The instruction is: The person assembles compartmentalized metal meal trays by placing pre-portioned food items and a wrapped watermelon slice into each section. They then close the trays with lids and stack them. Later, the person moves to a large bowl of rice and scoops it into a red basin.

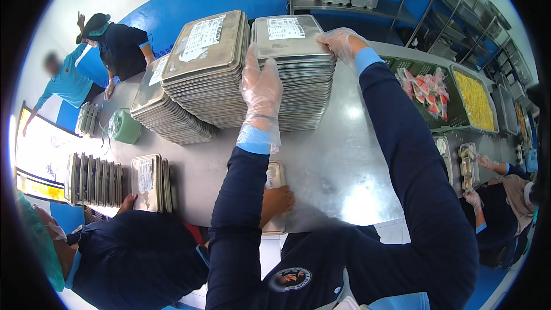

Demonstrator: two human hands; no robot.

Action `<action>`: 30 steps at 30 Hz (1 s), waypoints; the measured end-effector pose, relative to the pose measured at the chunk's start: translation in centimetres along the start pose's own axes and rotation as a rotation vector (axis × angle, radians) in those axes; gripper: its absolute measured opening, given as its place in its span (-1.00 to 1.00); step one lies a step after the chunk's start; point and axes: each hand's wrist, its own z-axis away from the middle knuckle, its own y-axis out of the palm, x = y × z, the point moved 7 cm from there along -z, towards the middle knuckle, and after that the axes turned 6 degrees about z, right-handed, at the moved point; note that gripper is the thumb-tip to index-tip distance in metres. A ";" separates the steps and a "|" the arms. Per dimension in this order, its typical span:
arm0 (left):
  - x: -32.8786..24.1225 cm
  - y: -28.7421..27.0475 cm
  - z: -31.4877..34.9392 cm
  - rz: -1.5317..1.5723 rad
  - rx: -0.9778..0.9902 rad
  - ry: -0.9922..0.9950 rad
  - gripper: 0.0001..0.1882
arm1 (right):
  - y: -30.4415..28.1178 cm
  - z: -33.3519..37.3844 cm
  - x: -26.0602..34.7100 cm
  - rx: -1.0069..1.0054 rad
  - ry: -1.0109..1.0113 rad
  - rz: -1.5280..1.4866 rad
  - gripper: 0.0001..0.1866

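- Rising from the shiny grey desk (356,155), the tray stack (298,97) shows dull metal, ridged rims and rounded corners.
- Its top tray (287,49) faces the person edge-on, looking wider left to right; slant hides the true long axis.
- Left hand (261,83), in crinkled clear plastic, lies spread against the front-left corner.
- Right hand (343,43), likewise gloved, bends at the right edge; cannot tell whether it grips.

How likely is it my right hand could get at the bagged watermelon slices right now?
Probably yes: the right hand would have to leave the top metal tray it touches, but nothing appears to cover the bagged watermelon slices in the green crate on that side.
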 end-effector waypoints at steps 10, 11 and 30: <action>-1.6 -0.3 -0.5 0.369 0.102 -0.085 -0.35 | -1.1 -2.9 0.7 -0.035 -0.649 0.463 -0.86; -1.7 -0.3 -0.5 0.392 0.112 -0.091 -0.34 | -0.6 -2.9 1.5 -0.095 -0.775 0.690 -0.83; 11.6 13.0 26.2 0.007 0.435 -0.150 -0.45 | -10.0 26.1 -26.1 -0.892 -0.650 -0.115 -0.51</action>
